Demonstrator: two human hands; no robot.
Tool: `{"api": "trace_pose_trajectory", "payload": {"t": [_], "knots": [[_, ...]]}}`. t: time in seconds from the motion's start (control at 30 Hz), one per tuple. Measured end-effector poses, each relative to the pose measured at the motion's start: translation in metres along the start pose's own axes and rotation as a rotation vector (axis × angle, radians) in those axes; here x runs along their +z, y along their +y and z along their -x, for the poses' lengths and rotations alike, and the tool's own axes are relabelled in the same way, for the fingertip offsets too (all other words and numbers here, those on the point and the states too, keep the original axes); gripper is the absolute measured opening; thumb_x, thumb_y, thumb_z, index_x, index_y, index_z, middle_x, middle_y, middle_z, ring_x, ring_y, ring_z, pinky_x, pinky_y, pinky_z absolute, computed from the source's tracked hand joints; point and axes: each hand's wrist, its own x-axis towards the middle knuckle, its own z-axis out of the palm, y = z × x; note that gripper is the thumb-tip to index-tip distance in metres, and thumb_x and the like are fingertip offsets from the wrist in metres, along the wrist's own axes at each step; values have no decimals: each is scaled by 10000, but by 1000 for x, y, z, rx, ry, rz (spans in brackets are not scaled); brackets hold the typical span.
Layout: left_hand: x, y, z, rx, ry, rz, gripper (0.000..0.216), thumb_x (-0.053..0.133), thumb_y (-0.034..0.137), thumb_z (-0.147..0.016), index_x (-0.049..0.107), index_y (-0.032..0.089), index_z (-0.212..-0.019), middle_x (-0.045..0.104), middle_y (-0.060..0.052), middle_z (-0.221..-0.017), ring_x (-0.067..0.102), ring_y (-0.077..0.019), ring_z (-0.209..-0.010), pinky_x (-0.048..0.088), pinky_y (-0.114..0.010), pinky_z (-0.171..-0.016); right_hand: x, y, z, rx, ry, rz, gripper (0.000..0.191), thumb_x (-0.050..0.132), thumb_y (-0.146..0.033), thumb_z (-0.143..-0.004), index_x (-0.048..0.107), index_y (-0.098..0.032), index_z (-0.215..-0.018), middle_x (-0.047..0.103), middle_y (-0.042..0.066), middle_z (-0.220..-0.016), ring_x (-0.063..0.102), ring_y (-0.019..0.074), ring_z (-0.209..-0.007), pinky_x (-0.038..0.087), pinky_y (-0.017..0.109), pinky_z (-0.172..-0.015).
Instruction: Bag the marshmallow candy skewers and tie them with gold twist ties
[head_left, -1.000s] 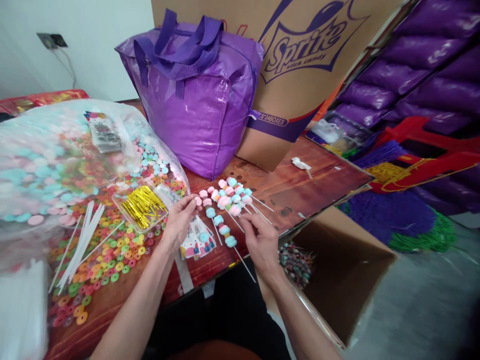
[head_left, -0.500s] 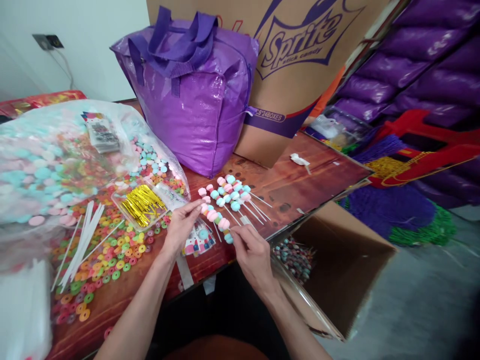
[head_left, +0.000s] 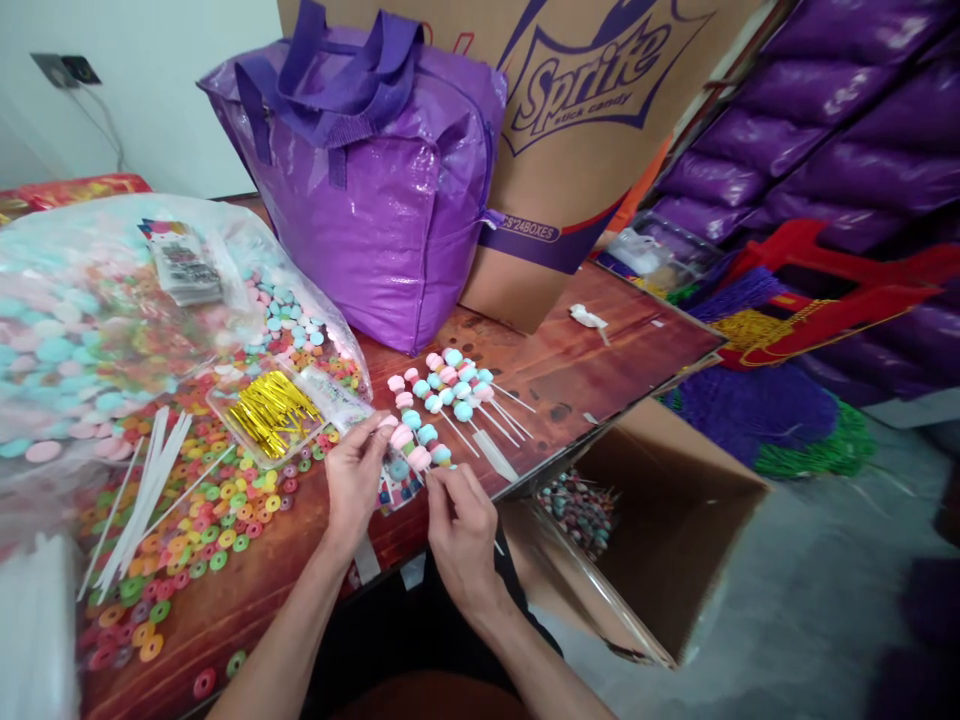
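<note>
Between my hands is a candy skewer (head_left: 401, 440) strung with pink pieces and small rings, slanting down to the right. My left hand (head_left: 352, 480) is closed, pinching its upper end. My right hand (head_left: 461, 525) is closed on its lower end, and a bit of white stick shows below that hand. Behind them lie several finished candy skewers (head_left: 454, 380), pink and blue, with white sticks pointing right. Printed packets (head_left: 397, 490) lie partly hidden beneath the held skewer.
On the left are gummy rings (head_left: 225, 520), white sticks (head_left: 150, 490), a tray (head_left: 259, 455) of gold twist ties and a clear bag (head_left: 67, 290) of candies. A purple bag (head_left: 367, 210) and a carton (head_left: 570, 170) stand behind. An open box (head_left: 675, 540) holds more skewers.
My right hand has come left and down, closer to my left hand, which has shifted slightly down. A stick end now shows below the right hand. The whole view has shifted a little.
</note>
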Motion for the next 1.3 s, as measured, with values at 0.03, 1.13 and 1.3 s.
{"api": "trace_pose_trajectory", "payload": {"t": [0.03,1.13,1.3], "knots": [[0,-2,2,18,19,-25,320,727,413,-799,784,193,-1023,772,-75,-1041,703,-234,-965,559,-341,-849,1,-2,0,13,0,-10,227,464,-114,-982,634,-172,-842,554,33,-768,525,152,-704,439,264,-676],[-34,6,13,104,-34,-372,375,542,433,-917,442,211,-632,371,49,-557,361,-121,-554,302,-256,-534,-57,51,-16,135,34,131,181,528,-225,-969,665,-191,-855,622,21,-801,584,164,-734,448,289,-711],[-32,7,17,69,-38,-366,450,522,466,-931,337,219,-603,312,49,-560,307,-120,-543,262,-272,-528,-51,68,-4,91,-36,267,197,522,-232,-980,685,-190,-878,621,27,-790,583,172,-746,435,290,-714]]}}
